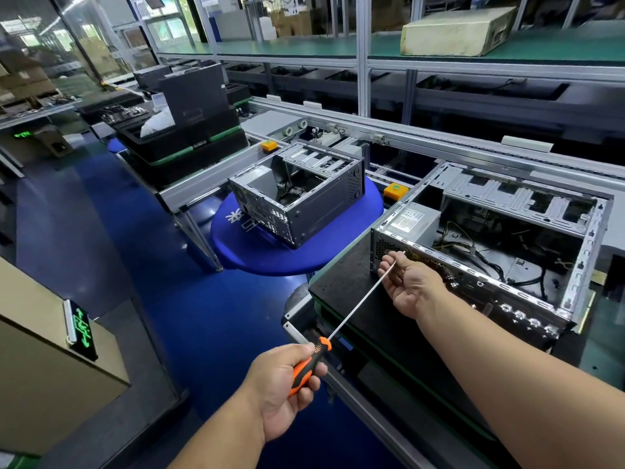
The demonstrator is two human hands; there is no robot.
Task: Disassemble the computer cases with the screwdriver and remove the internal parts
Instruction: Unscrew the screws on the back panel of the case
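On the black surface (341, 282) at right, open computer case (490, 252) lies on its side. Second case (297, 194) sits on blue stool (304, 255) behind. Left grip (287, 384) grasps orange-black screwdriver (309, 365) handle; right grip (411, 286) pinches shaft near tip at case rear edge.

Blue round stool (304, 255), beige box (456, 32) — upper shelf (304, 45)

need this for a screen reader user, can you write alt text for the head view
A person's left hand grips an orange-and-black-handled screwdriver, while the right hand steadies its long metal shaft near the tip, at the rear corner of an open grey metal computer case. A second open case sits on a round blue table behind.
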